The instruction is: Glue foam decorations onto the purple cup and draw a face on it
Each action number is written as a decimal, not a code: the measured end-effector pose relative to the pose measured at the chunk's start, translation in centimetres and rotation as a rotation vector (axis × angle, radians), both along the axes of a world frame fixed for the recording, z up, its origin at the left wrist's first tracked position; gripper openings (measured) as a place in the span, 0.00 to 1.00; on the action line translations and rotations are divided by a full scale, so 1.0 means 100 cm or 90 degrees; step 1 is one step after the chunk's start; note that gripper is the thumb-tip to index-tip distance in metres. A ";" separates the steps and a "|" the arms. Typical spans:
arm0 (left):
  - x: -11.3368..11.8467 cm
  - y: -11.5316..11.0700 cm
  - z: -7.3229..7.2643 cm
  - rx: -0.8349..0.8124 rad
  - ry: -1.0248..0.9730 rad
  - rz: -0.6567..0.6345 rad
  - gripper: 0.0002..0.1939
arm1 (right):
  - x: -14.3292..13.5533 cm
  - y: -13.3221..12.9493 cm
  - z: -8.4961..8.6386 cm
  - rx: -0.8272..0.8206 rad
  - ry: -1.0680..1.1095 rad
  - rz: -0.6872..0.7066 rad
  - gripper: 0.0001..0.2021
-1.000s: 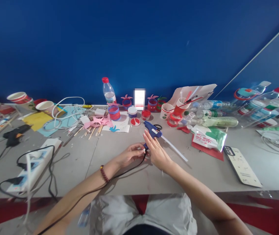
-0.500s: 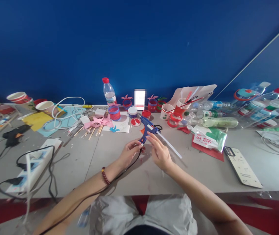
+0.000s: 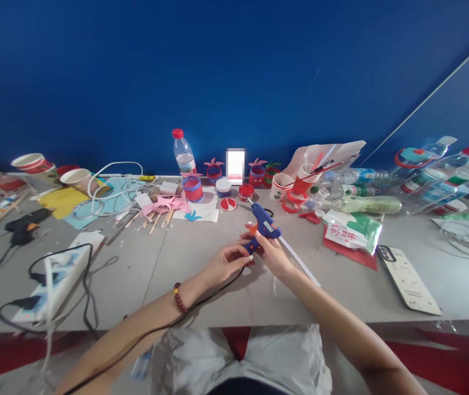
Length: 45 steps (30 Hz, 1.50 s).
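Observation:
A blue hot glue gun (image 3: pixel 266 222) with an orange trigger is held between both hands over the grey table, its nozzle pointing away from me. My left hand (image 3: pixel 230 260) pinches the bottom of the handle, where the black cord comes out. Around the upper handle, near the trigger, closes my right hand (image 3: pixel 273 252); some of its fingers are hidden behind the gun. A long white glue stick (image 3: pixel 300 260) sticks out of the gun's rear, toward my right forearm. Beyond the nozzle stand an opened red paint jar (image 3: pixel 246 191) and its lid (image 3: pixel 228 204).
On the left are a white power strip (image 3: pixel 59 277) and a black glue gun (image 3: pixel 24 226). Pink paper cutouts (image 3: pixel 166 205), a painted ring (image 3: pixel 193 189) and a bottle (image 3: pixel 184 154) stand farther back. At right lie plastic bottles (image 3: pixel 369 204) and a phone (image 3: pixel 409 280).
The glue gun has come up off the table, toward me and rightward. My right hand, earlier beside the handle with fingers extended, now grips it. My left hand stays at the handle's base.

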<state>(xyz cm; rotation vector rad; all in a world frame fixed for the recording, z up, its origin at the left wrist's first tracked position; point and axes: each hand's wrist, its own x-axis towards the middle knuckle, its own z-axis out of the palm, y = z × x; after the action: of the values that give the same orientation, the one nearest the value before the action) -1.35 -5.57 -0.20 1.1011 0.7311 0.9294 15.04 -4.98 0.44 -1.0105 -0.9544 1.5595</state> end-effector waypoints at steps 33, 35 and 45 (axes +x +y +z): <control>-0.022 0.041 0.000 -0.075 0.125 0.293 0.16 | 0.033 0.010 0.010 0.012 -0.125 0.051 0.21; -0.022 0.041 0.001 -0.068 0.122 0.289 0.17 | 0.029 0.008 0.013 0.007 -0.141 0.060 0.21; -0.023 0.039 0.006 -0.045 0.136 0.309 0.15 | 0.027 0.008 0.014 -0.009 -0.177 0.068 0.19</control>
<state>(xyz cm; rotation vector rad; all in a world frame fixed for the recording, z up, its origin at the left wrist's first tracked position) -3.64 -1.68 0.36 0.9860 1.2330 1.1925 17.77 -4.15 1.85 -1.2255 -1.2069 1.5391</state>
